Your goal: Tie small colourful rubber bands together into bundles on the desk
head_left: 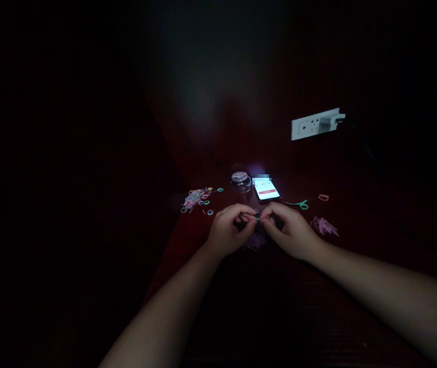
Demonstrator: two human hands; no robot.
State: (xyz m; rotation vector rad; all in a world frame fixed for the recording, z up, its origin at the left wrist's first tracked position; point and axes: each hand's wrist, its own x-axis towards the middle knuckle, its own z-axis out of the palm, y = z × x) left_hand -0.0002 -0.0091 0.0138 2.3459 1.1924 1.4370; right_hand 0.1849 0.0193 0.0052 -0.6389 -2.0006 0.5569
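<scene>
My left hand (226, 232) and my right hand (293, 232) meet over the dark red table, thumbs and fingertips pinched. Between them runs a small, thin, pale strip (257, 219), with an end in each hand; its exact kind is too small to make out. Just below the fingers lies a heap of thin purple strands (255, 241), partly covered by my left hand. Another bunch of pinkish-purple strands (324, 226) rests to the right of my right hand. Beyond my left hand is a pile of small coloured rings (196, 198), resembling hair ties.
A clear lidded jar (240, 182) stands at the back beside a lit phone (266, 188). Small green-handled scissors (301, 205) and an orange-pink loop-shaped item (323, 197) lie to the right. A white power strip (314, 124) with a plug is on the wall. The surroundings are very dark.
</scene>
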